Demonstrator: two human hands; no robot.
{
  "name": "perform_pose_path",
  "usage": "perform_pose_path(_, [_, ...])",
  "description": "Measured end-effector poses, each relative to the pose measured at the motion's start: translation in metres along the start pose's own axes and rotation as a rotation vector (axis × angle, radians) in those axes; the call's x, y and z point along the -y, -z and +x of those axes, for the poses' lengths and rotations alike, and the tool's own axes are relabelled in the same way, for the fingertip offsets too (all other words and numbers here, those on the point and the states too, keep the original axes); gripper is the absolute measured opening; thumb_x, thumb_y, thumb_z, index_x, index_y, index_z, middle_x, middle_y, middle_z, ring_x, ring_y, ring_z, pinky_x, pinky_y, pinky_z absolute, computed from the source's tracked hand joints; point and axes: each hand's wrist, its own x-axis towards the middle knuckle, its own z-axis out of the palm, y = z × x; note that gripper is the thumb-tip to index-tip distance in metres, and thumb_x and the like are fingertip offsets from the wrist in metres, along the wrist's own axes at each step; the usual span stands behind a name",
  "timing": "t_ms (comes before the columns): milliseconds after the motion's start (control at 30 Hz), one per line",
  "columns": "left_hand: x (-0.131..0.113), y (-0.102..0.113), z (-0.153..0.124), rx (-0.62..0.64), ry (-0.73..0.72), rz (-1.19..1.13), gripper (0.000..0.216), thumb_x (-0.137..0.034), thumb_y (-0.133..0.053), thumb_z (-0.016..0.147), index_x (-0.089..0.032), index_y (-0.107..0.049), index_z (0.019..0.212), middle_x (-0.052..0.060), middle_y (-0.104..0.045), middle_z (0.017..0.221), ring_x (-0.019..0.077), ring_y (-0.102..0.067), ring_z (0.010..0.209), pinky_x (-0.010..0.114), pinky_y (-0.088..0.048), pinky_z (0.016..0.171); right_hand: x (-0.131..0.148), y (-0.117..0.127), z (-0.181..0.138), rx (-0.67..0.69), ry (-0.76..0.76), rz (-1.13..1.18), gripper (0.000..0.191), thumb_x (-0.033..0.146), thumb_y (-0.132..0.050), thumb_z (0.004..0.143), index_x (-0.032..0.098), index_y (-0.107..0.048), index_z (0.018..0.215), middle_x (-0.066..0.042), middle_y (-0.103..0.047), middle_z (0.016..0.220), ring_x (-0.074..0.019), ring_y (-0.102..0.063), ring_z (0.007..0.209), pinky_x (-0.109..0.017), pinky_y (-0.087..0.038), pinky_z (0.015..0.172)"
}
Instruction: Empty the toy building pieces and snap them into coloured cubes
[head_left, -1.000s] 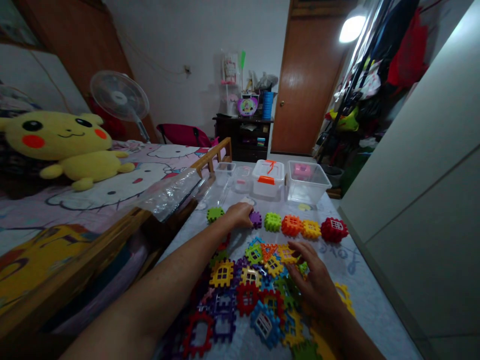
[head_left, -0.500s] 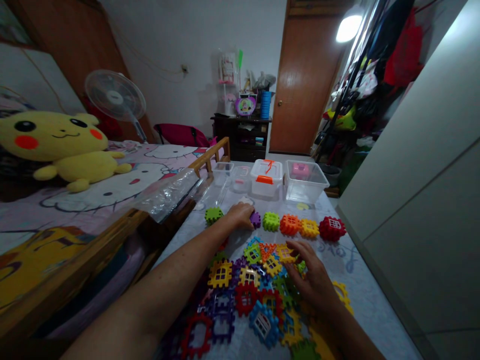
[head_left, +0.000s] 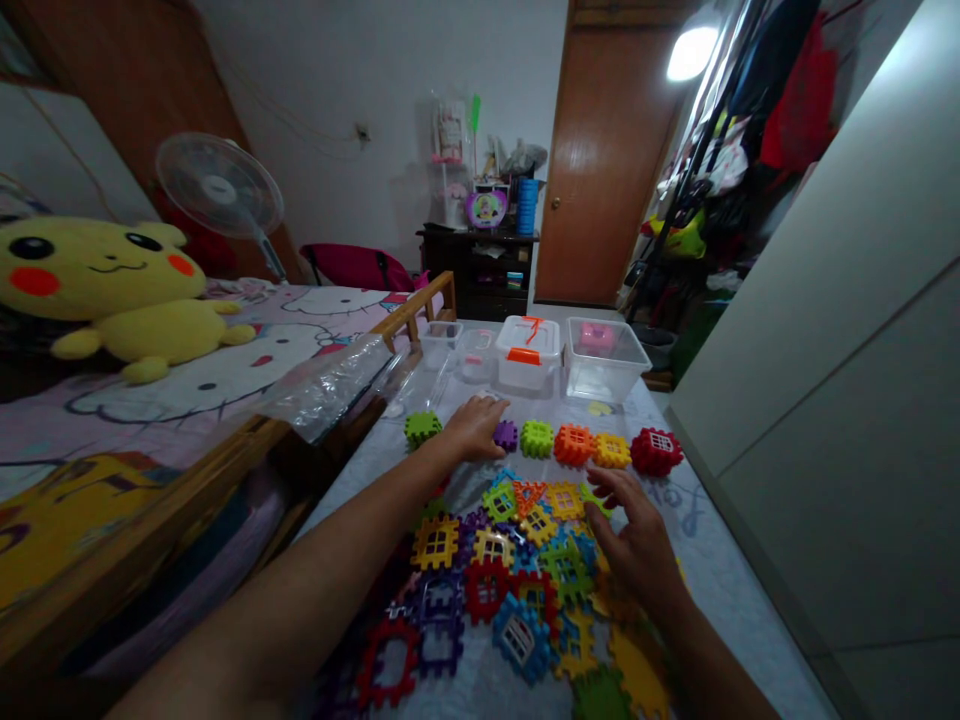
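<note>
My left hand (head_left: 477, 428) reaches to the far part of the table, thumb and fingers apart, right beside a small purple stack of toothed building pieces (head_left: 506, 435). I cannot tell if it touches the stack. Over the right side of a loose pile of toothed plastic pieces, my right hand (head_left: 637, 530) is open, its fingertips near a light green piece (head_left: 596, 498). In that pile lie an orange triangle (head_left: 529, 496), a yellow window piece (head_left: 565, 500), a blue window piece (head_left: 521, 638) and a red frame (head_left: 389, 663). My left forearm hides part of the pile.
Sorted stacks form a row: green (head_left: 423, 429), light green (head_left: 537, 439), orange (head_left: 574, 445), yellow (head_left: 612, 450) and red (head_left: 657, 452). Behind stand a lidded box (head_left: 528, 372) and a clear open bin (head_left: 606, 375). A bed rail (head_left: 225, 470) borders the left.
My left hand has opened slightly away from the purple stack. My right hand has drawn off the yellow window piece, a little to the right. The view has shifted slightly.
</note>
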Motion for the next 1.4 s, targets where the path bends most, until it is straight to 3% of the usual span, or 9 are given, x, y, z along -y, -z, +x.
perform_pose_path(167, [-0.001,0.017,-0.055,-0.185,-0.048,-0.113,0.071,-0.035,-0.066,0.075,-0.015,-0.040,0.138,0.014,-0.050,0.139,0.0276,-0.044,0.128,0.040,-0.028,0.111,-0.012,0.012,0.006,-0.076,-0.095,-0.053,0.019,0.021,-0.047,0.085,0.019,-0.063,0.095,-0.008,-0.067,0.095,-0.0202,-0.061,0.081,-0.035,-0.051,0.070])
perform_pose_path(333, [0.023,0.021,-0.125,-0.179,0.078,-0.264,0.053,-0.040,-0.062,0.077,-0.021,-0.055,0.126,0.010,-0.059,0.129,0.0273,-0.052,0.121,0.040,-0.037,0.105,-0.028,0.013,0.005,0.066,-0.105,-0.127,0.022,0.024,-0.049,0.082,0.020,-0.066,0.095,-0.008,-0.070,0.098,-0.0229,-0.063,0.089,-0.041,-0.051,0.080])
perform_pose_path(533, [0.062,-0.011,-0.203,-0.183,0.332,-0.272,0.053,-0.054,-0.057,0.077,-0.027,-0.058,0.122,0.005,-0.060,0.127,0.0295,-0.053,0.119,0.043,-0.043,0.101,-0.035,-0.005,0.002,0.250,0.014,-0.189,0.032,0.024,-0.051,0.085,0.019,-0.065,0.113,-0.010,-0.068,0.115,-0.0261,-0.056,0.107,-0.047,-0.045,0.094])
perform_pose_path(700, [0.064,-0.050,-0.248,-0.272,0.481,-0.291,0.056,-0.058,-0.053,0.079,-0.025,-0.056,0.124,0.007,-0.055,0.133,0.0294,-0.048,0.127,0.044,-0.038,0.108,-0.030,-0.014,0.005,0.356,0.034,-0.270,0.035,0.023,-0.053,0.085,0.020,-0.062,0.118,-0.010,-0.065,0.121,-0.0292,-0.051,0.111,-0.050,-0.042,0.095])
perform_pose_path(833, [0.048,-0.066,-0.255,-0.349,0.519,-0.364,0.053,-0.053,-0.049,0.083,-0.026,-0.051,0.129,0.006,-0.049,0.138,0.0278,-0.044,0.131,0.044,-0.039,0.109,-0.028,-0.017,0.007,0.390,0.022,-0.288,0.039,0.019,-0.056,0.081,0.018,-0.061,0.119,-0.011,-0.063,0.120,-0.0301,-0.050,0.111,-0.051,-0.041,0.096])
perform_pose_path(967, [0.029,-0.067,-0.239,-0.395,0.538,-0.428,0.055,-0.051,-0.047,0.085,-0.023,-0.045,0.133,0.008,-0.041,0.142,0.0282,-0.041,0.133,0.047,-0.034,0.112,-0.026,-0.014,0.008,0.291,0.016,-0.242,0.047,0.017,-0.059,0.075,0.021,-0.058,0.121,-0.010,-0.058,0.116,-0.0280,-0.050,0.111,-0.049,-0.042,0.097])
perform_pose_path(1100, [0.018,-0.065,-0.222,-0.406,0.512,-0.432,0.054,-0.049,-0.046,0.087,-0.022,-0.046,0.133,0.010,-0.042,0.141,0.0288,-0.040,0.133,0.050,-0.032,0.112,-0.018,-0.005,0.011,0.231,-0.033,-0.160,0.016,0.019,-0.052,0.081,0.020,-0.063,0.092,-0.007,-0.059,0.093,-0.0228,-0.058,0.090,-0.039,-0.049,0.082])
perform_pose_path(1267, [0.020,-0.049,-0.211,-0.423,0.476,-0.389,0.048,-0.047,-0.044,0.089,-0.021,-0.052,0.129,0.010,-0.045,0.139,0.0281,-0.041,0.131,0.051,-0.031,0.112,-0.008,0.005,0.011,0.151,0.003,-0.182,0.012,0.019,-0.048,0.083,0.020,-0.060,0.082,-0.006,-0.058,0.083,-0.0212,-0.057,0.078,-0.035,-0.048,0.071])
perform_pose_path(1400, [0.031,-0.022,-0.194,-0.415,0.410,-0.438,0.042,-0.047,-0.040,0.089,-0.020,-0.061,0.114,0.009,-0.057,0.126,0.0248,-0.050,0.122,0.043,-0.036,0.109,0.002,0.012,0.009,0.326,0.055,-0.209,0.011,0.029,-0.056,0.083,0.020,-0.062,0.081,-0.005,-0.060,0.081,-0.0213,-0.057,0.077,-0.036,-0.047,0.071])
